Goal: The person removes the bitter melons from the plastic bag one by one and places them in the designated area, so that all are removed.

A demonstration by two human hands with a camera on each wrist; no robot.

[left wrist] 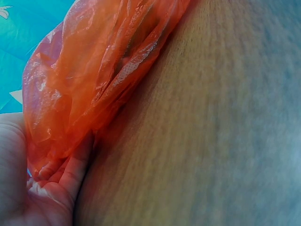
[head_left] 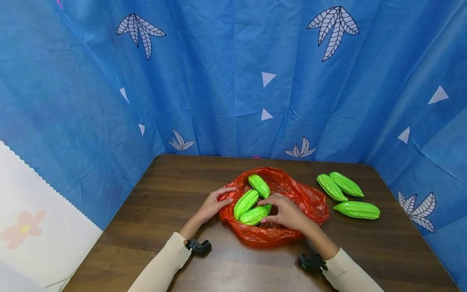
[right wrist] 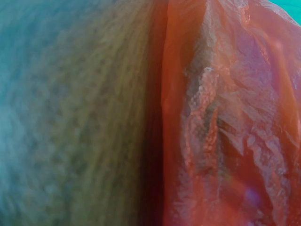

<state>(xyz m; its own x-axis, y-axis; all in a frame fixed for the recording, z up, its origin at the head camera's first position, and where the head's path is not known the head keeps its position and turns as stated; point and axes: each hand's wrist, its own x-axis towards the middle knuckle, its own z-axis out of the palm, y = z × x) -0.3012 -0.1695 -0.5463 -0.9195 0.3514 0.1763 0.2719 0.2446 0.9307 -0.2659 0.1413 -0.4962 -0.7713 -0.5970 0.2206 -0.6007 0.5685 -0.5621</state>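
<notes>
A red plastic bag (head_left: 266, 239) lies spread on the table, its mouth facing up. Inside it are three bright green ridged bitter melons: one at the back (head_left: 259, 185), one at the left (head_left: 246, 204) and one in front (head_left: 255, 215). My right hand (head_left: 290, 213) reaches into the bag, thumb and fingers around the right end of the front melon. At the bag's left rim, my left hand (head_left: 211, 205) holds the plastic between thumb and fingers, as the left wrist view shows. The right wrist view has only the bag's crinkled side (right wrist: 225, 117), with the right hand hidden.
Three more bitter melons lie right of the bag: two side by side at the back (head_left: 331, 187) (head_left: 345, 184) and one nearer (head_left: 357, 210). The brown wooden table (head_left: 175, 182) is backed by a blue patterned curtain (head_left: 233, 81).
</notes>
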